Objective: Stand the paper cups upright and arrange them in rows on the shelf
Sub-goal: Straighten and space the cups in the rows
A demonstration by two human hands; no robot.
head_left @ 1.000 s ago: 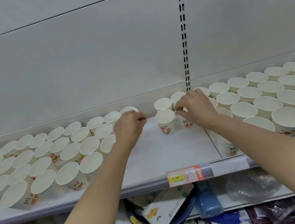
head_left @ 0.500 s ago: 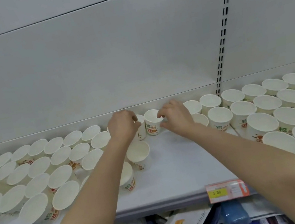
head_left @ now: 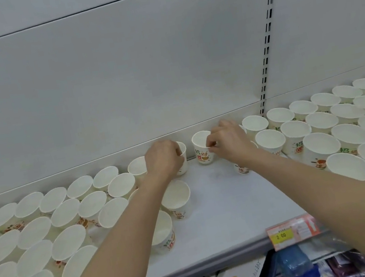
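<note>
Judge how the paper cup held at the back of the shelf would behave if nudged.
The paper cup looks empty, so probably very light and easy to slide. It tapers to a narrow base, so a high push may tip it. The right hand pinches its thin rim; a hard grip would likely dent it.

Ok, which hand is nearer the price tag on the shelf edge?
Right. The right hand is at the back of the shelf, almost straight behind the price tag; the left hand is back there too, but further to the left.
</note>
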